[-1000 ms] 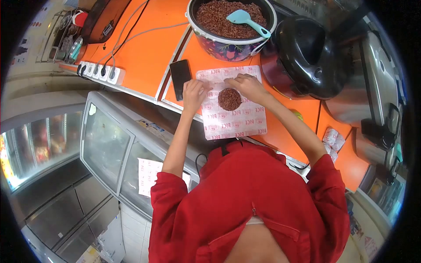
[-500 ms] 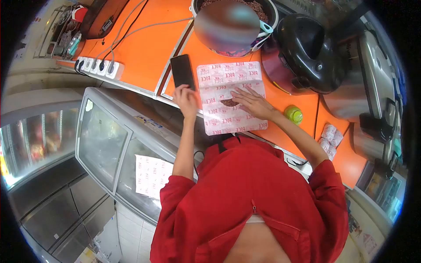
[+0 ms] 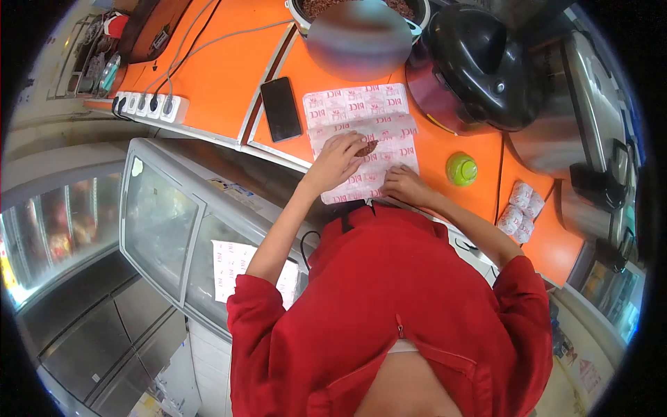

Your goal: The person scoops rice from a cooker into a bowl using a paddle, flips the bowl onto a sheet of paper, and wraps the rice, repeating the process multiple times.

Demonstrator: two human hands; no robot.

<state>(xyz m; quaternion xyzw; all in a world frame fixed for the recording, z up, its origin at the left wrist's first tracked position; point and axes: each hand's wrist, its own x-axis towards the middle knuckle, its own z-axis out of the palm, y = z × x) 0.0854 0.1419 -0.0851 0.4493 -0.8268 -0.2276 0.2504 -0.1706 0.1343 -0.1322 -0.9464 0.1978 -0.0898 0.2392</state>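
A sheet of white wrapping paper (image 3: 361,104) printed with red "RICE" lettering lies on the orange counter in front of me. On it is a small flattened portion of brown rice (image 3: 367,148), partly covered by my fingers. My left hand (image 3: 338,164) rests on the paper's left side, fingers stretched out and their tips at the rice. At the paper's lower right edge, my right hand (image 3: 407,185) has its fingers curled in on the sheet.
A black phone (image 3: 281,109) lies left of the paper. To the right stand a green jar (image 3: 461,169), several wrapped bundles (image 3: 521,210) and a large black-lidded cooker (image 3: 472,69). An open pot of brown grains (image 3: 316,8) is at the back. A glass-topped freezer (image 3: 163,215) is at left.
My left hand has moved from beside the phone onto the paper by the rice. My right hand has left the rice and come down to the paper's lower right edge, its fingers now curled.
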